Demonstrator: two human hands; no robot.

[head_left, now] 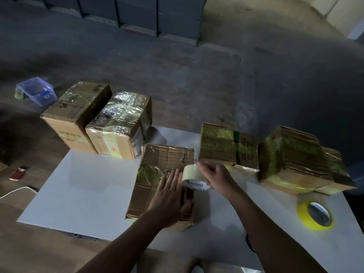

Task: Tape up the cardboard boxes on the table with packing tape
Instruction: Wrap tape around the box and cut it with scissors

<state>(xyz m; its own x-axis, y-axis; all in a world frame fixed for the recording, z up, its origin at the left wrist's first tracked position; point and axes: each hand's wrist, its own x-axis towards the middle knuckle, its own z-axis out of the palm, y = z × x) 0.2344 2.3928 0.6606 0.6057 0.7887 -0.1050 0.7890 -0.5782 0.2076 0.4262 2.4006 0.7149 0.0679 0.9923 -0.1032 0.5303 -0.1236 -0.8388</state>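
Flat cardboard box (pixel 167 156) lies mid-table on the white table (pixel 88 190), its top partly covered in shiny tape. Left hand (pixel 169 198) lies flat on the near right part of the box top, fingers straight and together, palm down, pressing. Right hand (pixel 214 176) grips a pale tape roll (pixel 192 177), fingers curled over its rim, and holds it at the box's right edge. The roll is tilted and its core reads "IN CHINA". Cannot tell if the roll touches the box. Left fingertips sit just beside the roll, so the hands are close together but not touching.

Other boxes:
- Two taped boxes stand side by side at the far left corner, a taller one (pixel 76 111) and a wrapped one (pixel 120 123), touching each other.
- A taped box (pixel 218 146) sits just beyond the right hand.
- A bigger crumpled box (pixel 295 158) is further right.

A yellow tape roll (pixel 315 215) lies flat on the table near the right edge, well apart from both hands. On the floor to the far left are a blue plastic tub (pixel 36 91) and a white cable (pixel 17 192).
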